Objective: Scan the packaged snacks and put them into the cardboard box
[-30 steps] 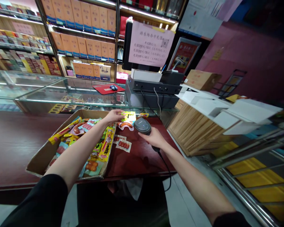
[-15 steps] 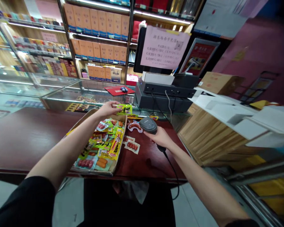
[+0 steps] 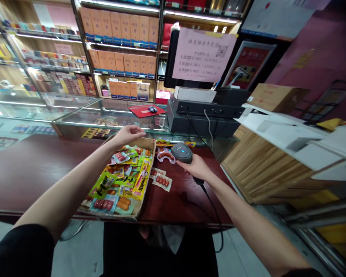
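- Dark grey plastic handheld scanner (image 3: 181,152), blue light lit: above glossy dark-red table (image 3: 175,202), grasped in right hand (image 3: 197,167).
- Left hand (image 3: 129,135): released, fingers loosely bent, near far edge of brown cardboard tray (image 3: 147,143).
- Tray, at scanner's 8 o'clock, heaped with colourful sausage packets (image 3: 104,204).
- Crescent-shaped sausage pack (image 3: 166,155): just beside scanner, 9 o'clock.

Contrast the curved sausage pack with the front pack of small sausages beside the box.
The curved sausage pack shows one long, bent sausage; the front pack shows a row of short ones.
The curved sausage pack has an arched outline, the front pack a roughly rectangular one.
The curved sausage pack lies closer to the scanner than the front pack does.
Both lie on the table.
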`<state>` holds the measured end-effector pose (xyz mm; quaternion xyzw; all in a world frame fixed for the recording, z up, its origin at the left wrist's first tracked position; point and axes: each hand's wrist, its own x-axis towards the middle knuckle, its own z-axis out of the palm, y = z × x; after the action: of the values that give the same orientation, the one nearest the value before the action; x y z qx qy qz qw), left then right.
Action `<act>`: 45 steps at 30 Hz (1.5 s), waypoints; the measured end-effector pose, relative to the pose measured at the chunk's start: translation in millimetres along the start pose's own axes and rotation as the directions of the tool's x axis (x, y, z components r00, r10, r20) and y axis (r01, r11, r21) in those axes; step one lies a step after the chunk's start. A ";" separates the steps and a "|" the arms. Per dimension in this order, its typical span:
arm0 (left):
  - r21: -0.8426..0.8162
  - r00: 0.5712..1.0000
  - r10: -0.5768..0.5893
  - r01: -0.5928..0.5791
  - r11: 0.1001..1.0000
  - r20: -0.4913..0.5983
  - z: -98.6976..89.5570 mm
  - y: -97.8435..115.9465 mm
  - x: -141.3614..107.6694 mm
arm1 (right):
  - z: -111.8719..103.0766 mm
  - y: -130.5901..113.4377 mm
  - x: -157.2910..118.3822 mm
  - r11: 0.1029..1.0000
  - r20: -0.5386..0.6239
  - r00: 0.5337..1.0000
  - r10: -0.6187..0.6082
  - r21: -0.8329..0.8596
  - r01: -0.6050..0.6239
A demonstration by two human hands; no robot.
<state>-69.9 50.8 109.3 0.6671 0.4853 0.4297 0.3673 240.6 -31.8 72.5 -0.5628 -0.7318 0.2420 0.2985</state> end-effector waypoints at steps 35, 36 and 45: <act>-0.102 0.845 -0.279 0.362 0.927 0.456 117.0 -7.2 51.9 | -47.3 61.5 -28.1 0.992 -0.122 0.985 0.120 -0.028 -0.124; -0.193 0.829 -0.278 0.412 0.891 0.486 110.1 -3.9 39.0 | -45.1 53.0 -29.1 0.994 -0.121 0.987 0.108 -0.024 -0.111; -0.568 0.923 -0.284 0.384 0.727 0.261 64.6 -9.3 -27.0 | 14.1 -7.6 -35.9 0.986 -0.003 0.997 -0.073 0.149 0.073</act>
<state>-17.2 22.5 71.7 0.4454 0.4027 0.4360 0.6704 232.2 -68.7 61.8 -0.5116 -0.7321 0.2855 0.3475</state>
